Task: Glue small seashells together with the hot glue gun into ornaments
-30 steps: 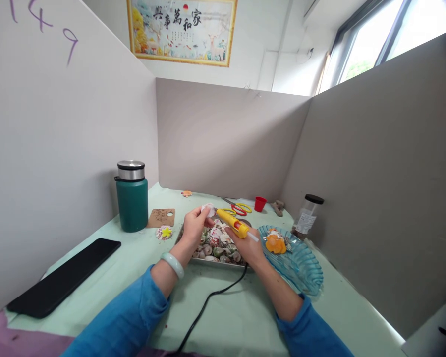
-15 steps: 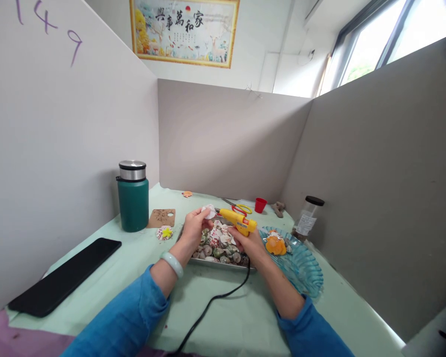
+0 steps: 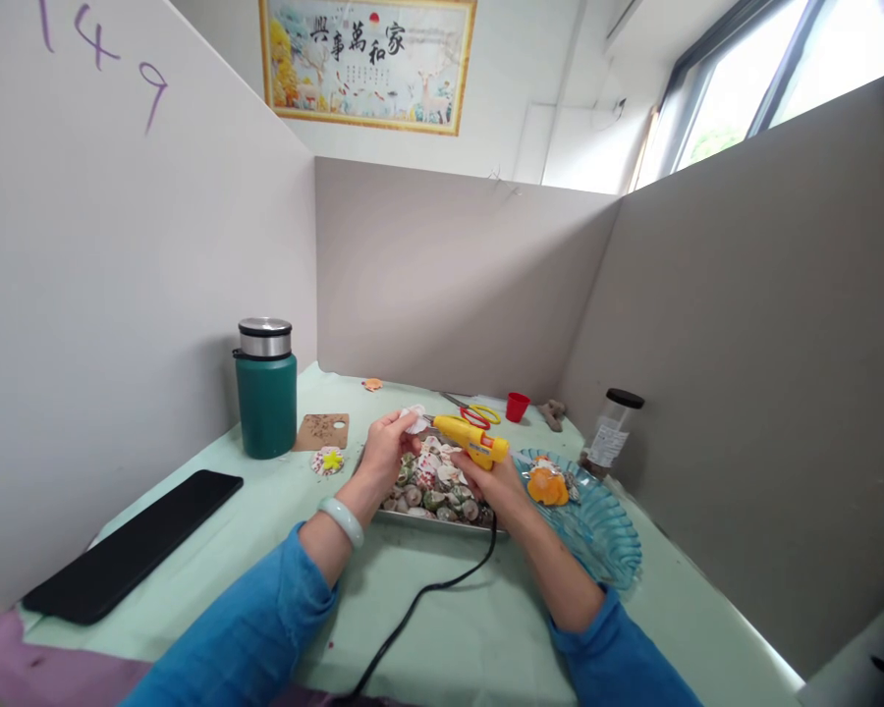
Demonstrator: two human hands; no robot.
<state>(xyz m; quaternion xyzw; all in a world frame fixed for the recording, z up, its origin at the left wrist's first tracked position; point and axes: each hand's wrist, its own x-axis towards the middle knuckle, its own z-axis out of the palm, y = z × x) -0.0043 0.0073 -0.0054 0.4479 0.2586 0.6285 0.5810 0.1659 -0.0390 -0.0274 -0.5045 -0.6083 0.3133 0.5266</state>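
Note:
My left hand (image 3: 385, 454) pinches a small white piece that looks like a seashell (image 3: 414, 419). Wrapped round a yellow glue gun (image 3: 466, 436) is my right hand (image 3: 492, 481); the gun's nozzle points left, at or very near the white shell. Whether the two touch I cannot tell. Under both hands lies a metal tray (image 3: 434, 525) filled with seashells (image 3: 434, 486), pale ones at the back and greenish-brown snail shells in front. A black cord (image 3: 419, 592) runs from the glue gun down toward the front edge.
On the left are a green bottle (image 3: 266, 403), a black slab (image 3: 137, 545), a brown card (image 3: 321, 432) and a shell flower (image 3: 328, 461). Scissors (image 3: 478, 414) and a red cup (image 3: 517, 407) stand behind. A blue plate (image 3: 611, 540) with orange shells (image 3: 547, 485) and a jar (image 3: 610, 432) are right.
Both hands, the shell and the glue gun keep almost the same position. The whole view has shifted very slightly.

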